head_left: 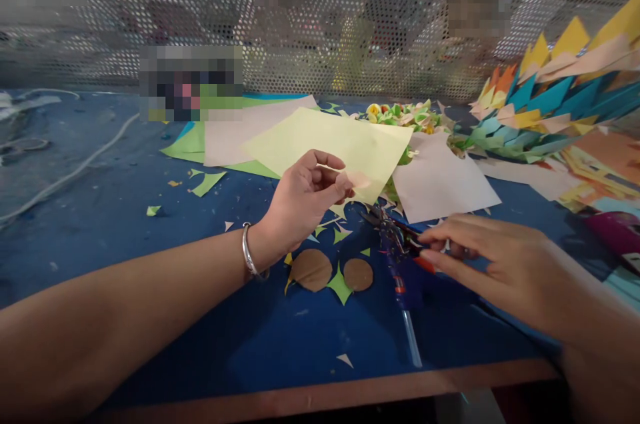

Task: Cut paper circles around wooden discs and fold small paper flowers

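One small pink bit of paper (361,180), pinched between thumb and fingers in the grip of the left hand (303,197). Held up in the air above the blue table (200,317), right in front of a big pale yellow sheet (340,137). Around the left wrist, a shiny silver bracelet (247,251).

In the right hand (493,264), a grip closed on dark scissors (411,232), with the points turned toward the left hand. Too blurry to tell how far apart the blades are. Just beside the scissors, a blue tool (393,257) with a clear stick (412,341) poking out toward the near edge of the table.

Below the left hand, two flat brown circles (311,269), one bigger than the other, with a pointy green scrap (341,285) between. Farther back, a whitish-pink sheet (445,177) with a bite cut out of the top, near a heap of curly paper bits (405,116). Off to the right, a big paper shape (565,94) with rows of yellow and blue points. Behind everything, a gray wall full of little holes (320,57).
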Motion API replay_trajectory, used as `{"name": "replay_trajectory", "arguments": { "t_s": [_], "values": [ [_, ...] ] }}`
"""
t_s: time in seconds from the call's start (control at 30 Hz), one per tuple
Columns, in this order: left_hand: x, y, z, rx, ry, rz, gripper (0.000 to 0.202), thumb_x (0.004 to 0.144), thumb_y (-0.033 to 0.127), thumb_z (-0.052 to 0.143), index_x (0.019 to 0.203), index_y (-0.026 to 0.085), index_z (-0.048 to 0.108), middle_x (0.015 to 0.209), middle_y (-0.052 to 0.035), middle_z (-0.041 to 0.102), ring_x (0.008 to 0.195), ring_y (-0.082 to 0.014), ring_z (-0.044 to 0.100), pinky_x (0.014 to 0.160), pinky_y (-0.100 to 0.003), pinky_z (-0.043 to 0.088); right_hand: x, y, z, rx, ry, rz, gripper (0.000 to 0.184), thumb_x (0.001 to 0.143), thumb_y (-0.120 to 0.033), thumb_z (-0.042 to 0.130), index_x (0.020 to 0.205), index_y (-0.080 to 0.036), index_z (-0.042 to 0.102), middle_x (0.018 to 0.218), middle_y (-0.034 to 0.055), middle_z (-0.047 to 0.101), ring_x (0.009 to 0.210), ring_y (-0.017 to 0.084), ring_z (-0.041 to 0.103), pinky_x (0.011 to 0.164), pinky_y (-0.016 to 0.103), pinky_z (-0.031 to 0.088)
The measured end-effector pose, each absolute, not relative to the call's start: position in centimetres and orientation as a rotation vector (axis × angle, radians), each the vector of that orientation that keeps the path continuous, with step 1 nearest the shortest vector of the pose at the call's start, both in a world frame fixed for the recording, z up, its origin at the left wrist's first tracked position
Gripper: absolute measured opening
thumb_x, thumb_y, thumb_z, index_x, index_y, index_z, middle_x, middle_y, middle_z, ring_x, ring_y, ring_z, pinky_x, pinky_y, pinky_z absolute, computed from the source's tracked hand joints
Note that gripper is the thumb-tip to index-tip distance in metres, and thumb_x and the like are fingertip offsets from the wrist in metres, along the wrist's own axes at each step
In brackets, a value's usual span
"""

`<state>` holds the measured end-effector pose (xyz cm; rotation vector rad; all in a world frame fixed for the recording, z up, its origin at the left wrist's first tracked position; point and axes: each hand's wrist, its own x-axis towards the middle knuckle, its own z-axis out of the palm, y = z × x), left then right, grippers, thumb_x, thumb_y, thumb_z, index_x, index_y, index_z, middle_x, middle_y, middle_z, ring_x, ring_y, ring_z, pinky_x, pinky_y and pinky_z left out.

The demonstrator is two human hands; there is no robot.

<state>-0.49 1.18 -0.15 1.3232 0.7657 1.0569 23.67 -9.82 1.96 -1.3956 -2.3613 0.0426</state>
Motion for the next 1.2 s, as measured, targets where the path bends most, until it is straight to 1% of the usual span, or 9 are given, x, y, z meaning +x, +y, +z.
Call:
{"name": "replay_trajectory", "arguments": {
  "t_s": [0.2, 0.37, 0.47, 0.57, 0.63, 0.73, 0.97, 1.1, 1.2],
  "values": [
    [-0.5, 1.2, -0.1, 1.350, 0.780, 1.035, 0.024, 0.081, 0.024, 0.072, 0.093, 0.021, 0.050, 0.074, 0.0001, 0.066, 0.074, -0.0150, 0.068, 0.066, -0.029, 0.049, 25.5, -13.1, 0.1, -1.401, -2.370, 0.020, 0.028, 0.093, -0.047, 0.057, 0.110, -0.027, 0.068, 0.096, 0.0052, 0.075, 0.081, 0.024, 0.073, 0.065, 0.037, 0.060],
    [-0.7, 1.1, 0.3, 1.446, 0.857, 0.987, 0.025, 0.081, 0.028, 0.068, 0.096, 0.020, 0.050, 0.080, -0.0026, 0.067, 0.064, -0.0148, 0.067, 0.053, -0.028, 0.046, 25.3, -13.5, 0.2, -1.363, -2.385, -0.106, 0.019, 0.094, -0.040, 0.057, 0.099, -0.026, 0.067, 0.089, 0.0069, 0.075, 0.077, 0.024, 0.072, 0.064, 0.038, 0.059],
    [-0.7, 1.2, 0.3, 1.481, 0.873, 0.993, 0.025, 0.081, 0.029, 0.068, 0.096, 0.020, 0.050, 0.083, -0.0043, 0.069, 0.063, -0.0138, 0.066, 0.051, -0.027, 0.045, 26.1, -14.2, 0.5, -1.313, -2.383, -0.253, 0.014, 0.095, -0.036, 0.057, 0.099, -0.027, 0.066, 0.085, 0.0077, 0.075, 0.074, 0.024, 0.072, 0.064, 0.038, 0.057],
    [-0.8, 1.4, 0.1, 1.512, 0.872, 1.008, 0.022, 0.082, 0.027, 0.067, 0.094, 0.020, 0.051, 0.083, -0.0049, 0.071, 0.063, -0.0123, 0.064, 0.053, -0.026, 0.047, 28.6, -15.5, 0.0, -1.465, -2.310, -0.365, 0.021, 0.096, -0.046, 0.051, 0.101, -0.030, 0.064, 0.087, 0.0068, 0.073, 0.075, 0.025, 0.071, 0.068, 0.040, 0.054],
    [-0.7, 1.6, -0.1, 1.533, 0.863, 1.015, 0.019, 0.083, 0.023, 0.066, 0.094, 0.020, 0.051, 0.080, -0.0039, 0.071, 0.064, -0.0120, 0.065, 0.055, -0.025, 0.048, 30.7, -16.3, -0.7, -1.627, -2.271, -0.455, 0.030, 0.096, -0.054, 0.046, 0.103, -0.028, 0.061, 0.091, 0.0062, 0.071, 0.079, 0.026, 0.069, 0.075, 0.043, 0.053],
    [-0.7, 1.8, -0.4, 1.554, 0.831, 1.037, 0.019, 0.083, 0.019, 0.066, 0.095, 0.020, 0.052, 0.077, -0.0019, 0.070, 0.066, -0.0119, 0.067, 0.056, -0.024, 0.050, 33.4, -16.6, -1.6, -1.720, -2.279, -0.548, 0.034, 0.095, -0.054, 0.047, 0.106, -0.025, 0.061, 0.097, 0.0071, 0.070, 0.083, 0.027, 0.068, 0.077, 0.044, 0.052],
    [-0.6, 1.9, -0.4, 1.547, 0.819, 1.135, 0.021, 0.082, 0.013, 0.066, 0.096, 0.019, 0.051, 0.070, 0.0016, 0.065, 0.067, -0.0115, 0.066, 0.059, -0.024, 0.052, 34.8, -15.2, -1.8, -1.893, -2.234, -0.388, 0.048, 0.093, -0.066, 0.039, 0.104, -0.026, 0.064, 0.100, 0.0065, 0.073, 0.089, 0.029, 0.070, 0.082, 0.048, 0.055],
    [-0.6, 2.2, -0.3, 1.528, 0.837, 1.171, 0.024, 0.081, 0.011, 0.065, 0.098, 0.019, 0.050, 0.072, 0.0010, 0.067, 0.068, -0.0122, 0.067, 0.062, -0.026, 0.052, 34.0, -14.3, -0.7, -1.874, -2.278, -0.317, 0.045, 0.093, -0.063, 0.041, 0.107, -0.027, 0.065, 0.103, 0.0062, 0.074, 0.094, 0.030, 0.070, 0.084, 0.050, 0.055],
    [-0.6, 2.4, -0.2, 1.510, 0.847, 1.185, 0.025, 0.082, 0.009, 0.065, 0.099, 0.019, 0.050, 0.075, 0.0001, 0.069, 0.070, -0.0123, 0.068, 0.063, -0.026, 0.052, 32.0, -13.4, 1.0, -1.844, -2.286, -0.370, 0.044, 0.094, -0.060, 0.040, 0.104, -0.026, 0.067, 0.103, 0.0068, 0.073, 0.094, 0.030, 0.069, 0.082, 0.050, 0.055]
  ]
}}
